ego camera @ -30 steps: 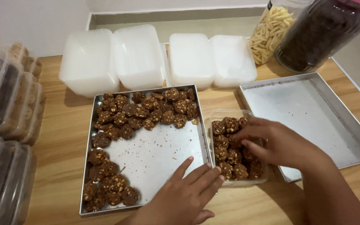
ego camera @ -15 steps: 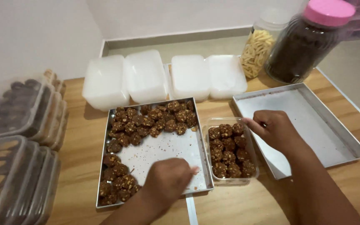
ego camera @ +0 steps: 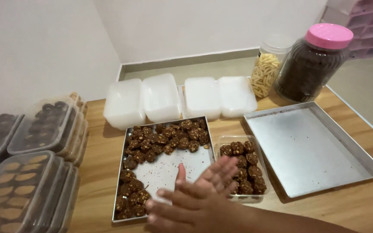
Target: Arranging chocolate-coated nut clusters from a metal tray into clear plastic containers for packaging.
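- One hand [ego camera: 195, 196] shows, open with fingers spread, pinching nothing, over the near edge of the baking tray [ego camera: 165, 172]; which hand it is I cannot tell, and no second hand shows.
- Its fingertips reach over the clear tub [ego camera: 243, 166], mid-desk just right of that tray, nearly full of brown cookies.
- The tub is probably light and flexible, its cookies crumbly; take it by both long sides.

Home kitchen, small-batch baking setup. Evidence: wooden counter [ego camera: 359, 207] against plain wall, baking trays [ego camera: 311, 151] with cookies [ego camera: 165, 138], stacked filled plastic boxes [ego camera: 26, 194], pasta jar [ego camera: 266, 71], pink-lidded jar [ego camera: 314, 64].
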